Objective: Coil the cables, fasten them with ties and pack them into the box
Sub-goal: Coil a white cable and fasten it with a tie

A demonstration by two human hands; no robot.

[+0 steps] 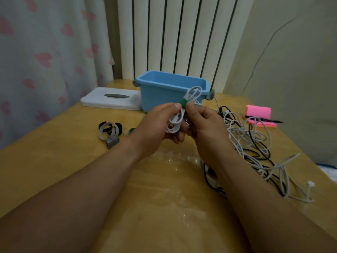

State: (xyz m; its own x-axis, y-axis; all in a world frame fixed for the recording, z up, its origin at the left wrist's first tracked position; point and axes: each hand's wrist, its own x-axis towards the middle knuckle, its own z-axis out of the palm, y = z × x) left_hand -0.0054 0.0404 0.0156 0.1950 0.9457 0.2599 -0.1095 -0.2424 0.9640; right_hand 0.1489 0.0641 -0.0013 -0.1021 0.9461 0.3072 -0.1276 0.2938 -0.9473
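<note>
Glossy yellow wood table (63, 161); heart-print curtain (45, 52) on L, white ribbed radiator (182, 33) behind, beige wall (291, 52) on R. L to R: flat white lid (111, 99), black/white/grey loop ties (109, 132), blue plastic box (164, 92). Left hand (156, 125) curls round lower half of white coiled cable (179, 117), held above table in front of box. Long axis near-upright, top loop leaning R. Green tie (182, 103) wraps its middle. Right hand (206, 125) thumb + fingers pinch cable just beside tie. Tangled white/black cables (255, 148) on R.

The table (54, 161) holds a blue box (160, 95) at the back, with a white lid (111, 99) just left of it. Ties (109, 131) lie at left, tangled cables (255, 148) at right, pink notes (258, 111) beyond them.
</note>
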